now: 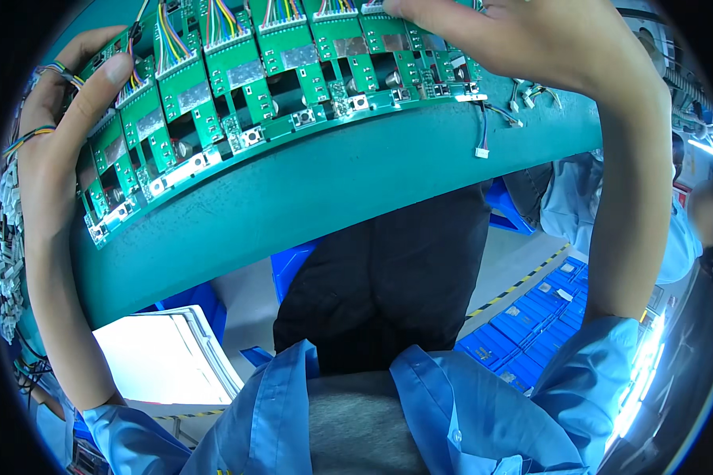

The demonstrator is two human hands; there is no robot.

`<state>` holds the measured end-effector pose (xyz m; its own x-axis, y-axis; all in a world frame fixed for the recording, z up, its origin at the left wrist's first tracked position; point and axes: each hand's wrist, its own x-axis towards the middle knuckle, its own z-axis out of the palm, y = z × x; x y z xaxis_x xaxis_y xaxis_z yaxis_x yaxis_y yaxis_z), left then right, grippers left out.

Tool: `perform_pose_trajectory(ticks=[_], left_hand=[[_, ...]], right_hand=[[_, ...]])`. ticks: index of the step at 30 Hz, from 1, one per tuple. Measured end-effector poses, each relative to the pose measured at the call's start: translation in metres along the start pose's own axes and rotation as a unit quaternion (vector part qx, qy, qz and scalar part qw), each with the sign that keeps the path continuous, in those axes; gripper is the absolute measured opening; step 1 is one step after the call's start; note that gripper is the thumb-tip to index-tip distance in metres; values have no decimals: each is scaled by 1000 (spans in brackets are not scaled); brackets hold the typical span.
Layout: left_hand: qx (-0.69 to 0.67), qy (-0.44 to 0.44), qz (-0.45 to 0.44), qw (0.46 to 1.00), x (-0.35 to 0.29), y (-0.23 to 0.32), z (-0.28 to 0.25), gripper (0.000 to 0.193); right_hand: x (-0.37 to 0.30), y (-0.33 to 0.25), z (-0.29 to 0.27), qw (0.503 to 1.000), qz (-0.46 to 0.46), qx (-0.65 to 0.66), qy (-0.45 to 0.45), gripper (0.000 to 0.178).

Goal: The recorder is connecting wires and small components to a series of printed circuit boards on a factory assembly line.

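Note:
A panel of joined green circuit boards (pixel 249 75) lies along the far side of the table. White connectors with multicoloured wires (pixel 223 24) stand in a row on its far part. My left hand (pixel 59 119) is at the panel's left end, closed around a wire harness (pixel 24 140) that loops over its fingers. Its thumb rests by the leftmost wires on the boards. My right hand (pixel 523 39) reaches over the right part of the panel. Its thumb tip touches a white connector (pixel 372 7) at the top edge; the other fingers are largely cut off by the frame.
Short loose wire leads (pixel 483 150) lie on the green table mat (pixel 293 186) right of the panel. Many white connectors (pixel 8 245) hang in a bunch at the far left. Blue bins (pixel 531 309) stand on the floor, and a person in a blue sleeve (pixel 566 198) is at the right.

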<state>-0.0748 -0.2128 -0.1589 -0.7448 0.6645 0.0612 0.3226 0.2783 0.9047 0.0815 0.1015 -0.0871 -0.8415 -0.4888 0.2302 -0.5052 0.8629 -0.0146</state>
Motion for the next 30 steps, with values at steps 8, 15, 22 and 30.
perform_pose_trajectory(ticks=[8, 15, 22, 30], left_hand=[[8, 4, -15, 1000, -2, 9, 3, 54], [-18, 15, -4, 1000, 0, 11, 7, 49], [3, 18, -17, 1000, 1, 13, 6, 45], [8, 25, -27, 999, 2, 17, 10, 40]], right_hand=[[-3, -14, 0, 984, 172, 10, -50, 11], [2, -8, 17, 994, -30, -105, 27, 10], [19, -17, 3, 997, 30, -39, -55, 9], [37, -19, -11, 978, 22, -78, -192, 6]])
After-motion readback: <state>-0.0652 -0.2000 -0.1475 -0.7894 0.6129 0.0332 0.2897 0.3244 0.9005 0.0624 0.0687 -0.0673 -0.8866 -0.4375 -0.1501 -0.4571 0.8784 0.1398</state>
